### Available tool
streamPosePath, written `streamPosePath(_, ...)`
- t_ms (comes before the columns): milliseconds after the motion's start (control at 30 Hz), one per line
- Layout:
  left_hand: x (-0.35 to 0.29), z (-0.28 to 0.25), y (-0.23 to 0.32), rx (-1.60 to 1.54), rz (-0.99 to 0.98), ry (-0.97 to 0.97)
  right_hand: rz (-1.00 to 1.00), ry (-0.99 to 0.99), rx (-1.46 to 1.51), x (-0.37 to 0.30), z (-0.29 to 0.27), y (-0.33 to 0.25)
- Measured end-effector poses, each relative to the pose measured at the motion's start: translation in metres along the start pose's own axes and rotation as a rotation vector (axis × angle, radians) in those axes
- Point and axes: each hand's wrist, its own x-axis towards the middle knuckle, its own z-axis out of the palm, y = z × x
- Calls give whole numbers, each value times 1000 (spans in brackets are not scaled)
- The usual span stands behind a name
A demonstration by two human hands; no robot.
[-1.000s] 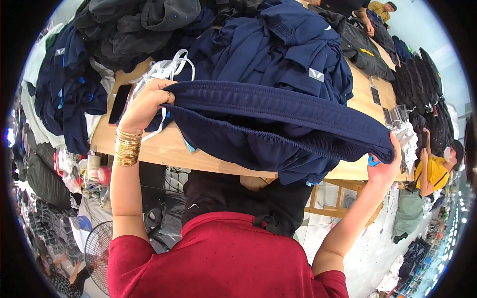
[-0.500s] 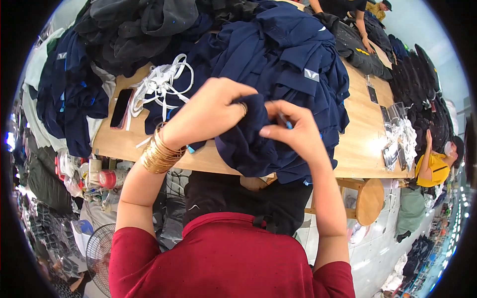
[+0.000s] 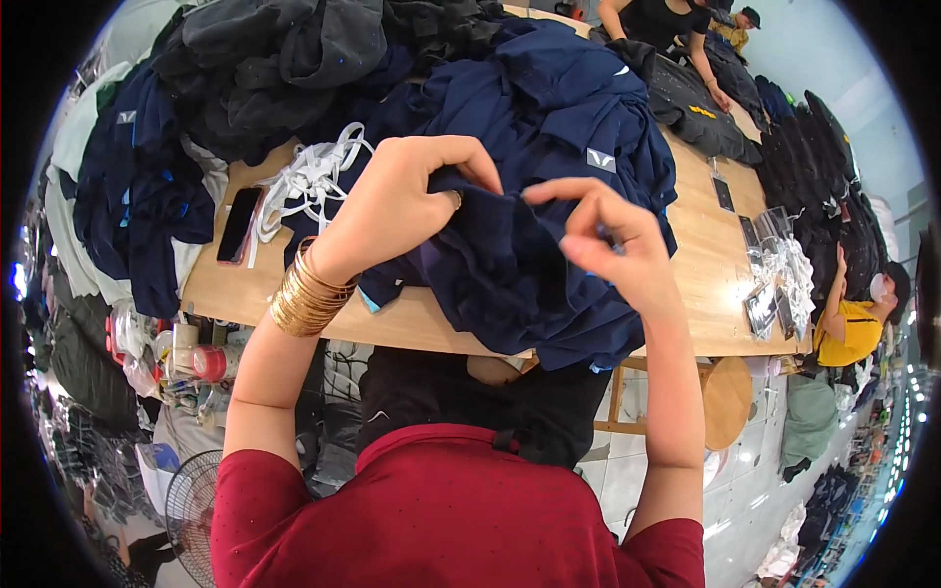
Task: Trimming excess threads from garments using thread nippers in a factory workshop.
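Observation:
A navy garment (image 3: 500,269) is bunched up in front of me, its lower folds hanging over the table's near edge. My left hand (image 3: 417,196), gold bangles at the wrist, pinches the garment's upper edge between thumb and fingers. At the right end of that edge is my right hand (image 3: 613,235), its index fingertip at the cloth and its thumb apart from the fingertip. Tucked within the curled fingers of this hand is a small bluish tool (image 3: 610,236), mostly hidden and blurred. Behind both hands rises a large pile of navy garments (image 3: 578,108).
On the wooden table (image 3: 706,265) lie white cords (image 3: 309,181), a phone (image 3: 239,225) and clear-wrapped tags (image 3: 774,284). Dark clothes (image 3: 274,59) are heaped at the far left. A wooden stool (image 3: 727,402) stands below right; a fan (image 3: 191,510) is lower left. Other people work at far right.
My right hand has shifted right, and its thumb and index finger have spread. My left hand has moved slightly left and up, keeping hold of the garment, whose edge is now stretched flatter.

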Motion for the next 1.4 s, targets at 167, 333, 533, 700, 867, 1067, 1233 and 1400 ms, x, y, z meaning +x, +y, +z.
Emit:
streamPosePath(167, 4, 17, 7, -58, 6, -11, 153, -12, 26, -2, 14, 9)
streamPosePath(333, 13, 17, 9, -34, 18, 30, 4, 79, -194, -5, 8, -9)
streamPosePath(533, 16, 29, -10, 72, 49, -40, 86, 413, 175, -22, -7, -27)
streamPosePath(700, 5, 11, -32, 142, -95, -70, -139, 731, 347, -64, -96, -44)
streamPosePath(867, 7, -23, -70, -32, -140, -104, -5, 1069, 308, -110, -131, -36)
streamPosePath(1067, 2, -22, -58, -338, -481, 150, 121, 1159, 417, -126, -132, -33)
streamPosePath(1233, 12, -27, -61, -388, -394, -182, 137, 1284, 363, -139, -139, -27)
streamPosePath(1400, 9, -27, -54, -363, -381, -160, 170, 1294, 365, -141, -136, -26)
